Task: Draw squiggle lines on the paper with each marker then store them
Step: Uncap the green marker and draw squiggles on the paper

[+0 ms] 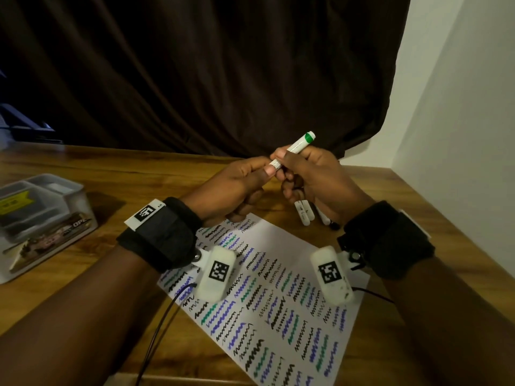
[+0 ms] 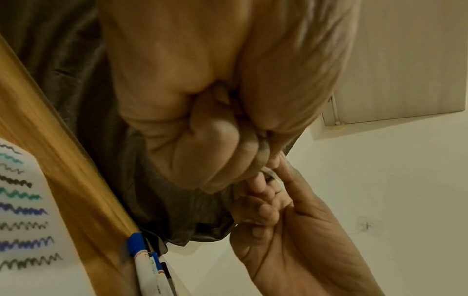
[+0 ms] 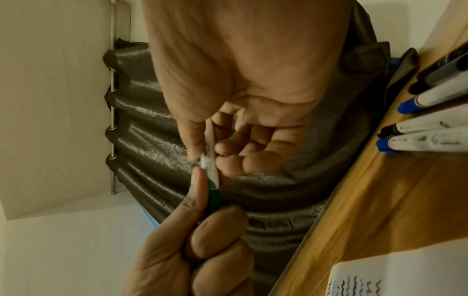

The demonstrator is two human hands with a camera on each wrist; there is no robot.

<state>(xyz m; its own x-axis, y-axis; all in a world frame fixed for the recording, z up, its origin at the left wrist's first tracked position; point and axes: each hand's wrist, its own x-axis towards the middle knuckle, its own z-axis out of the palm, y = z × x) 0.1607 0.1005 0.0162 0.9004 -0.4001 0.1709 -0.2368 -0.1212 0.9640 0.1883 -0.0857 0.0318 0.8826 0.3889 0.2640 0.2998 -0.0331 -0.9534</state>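
Observation:
A green marker (image 1: 299,143) with a white barrel is held up above the table's far side, tilted up to the right. My left hand (image 1: 271,165) grips its lower end; in the right wrist view thumb and curled fingers close round the green cap (image 3: 213,198). My right hand (image 1: 295,162) pinches the white barrel (image 3: 209,158) just above that. The left wrist view shows only my clenched left hand (image 2: 228,140), which hides the marker. The paper (image 1: 278,288) lies below my wrists, filled with black, blue and green squiggles.
Several other markers (image 1: 305,213) lie side by side on the wooden table (image 1: 404,218) beyond the paper, under my right hand; blue and black caps (image 3: 387,144) show. A clear plastic container (image 1: 41,218) stands at the left. A dark curtain hangs behind, a white wall at right.

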